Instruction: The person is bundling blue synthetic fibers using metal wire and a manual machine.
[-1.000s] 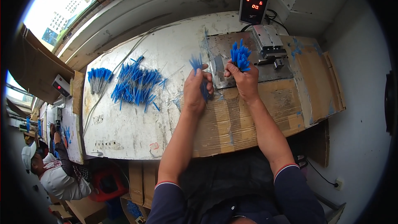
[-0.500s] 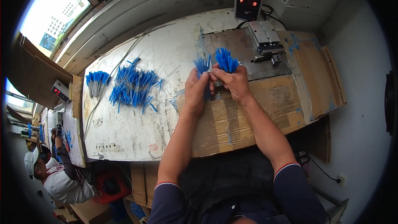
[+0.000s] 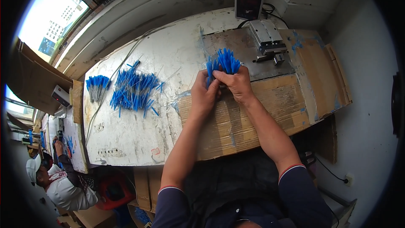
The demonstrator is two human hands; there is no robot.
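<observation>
My left hand (image 3: 203,92) is closed around a smaller bunch of thin blue wire-stemmed brushes (image 3: 211,65), blue heads up. Close beside it, my right hand (image 3: 238,85) grips a fuller bunch of the same brushes (image 3: 228,61). The two hands touch, and the bunches stand nearly side by side; the lower stems are mostly hidden by my fingers. To the left on the table lies a loose heap of blue brushes with grey wire stems (image 3: 133,88). Farther left is a neater, fanned group of them (image 3: 98,86).
Beyond my right hand stands a small metal machine (image 3: 266,38) on a metal plate, with a dark display box (image 3: 249,1) behind it. Cardboard (image 3: 270,105) covers the table's near right part. A cable (image 3: 112,78) crosses the left side. Another person (image 3: 69,185) sits at far left.
My left hand has brought its bunch right and closer against the bunch in my right hand. The right hand has barely moved. Red digits seen earlier on the display box no longer show.
</observation>
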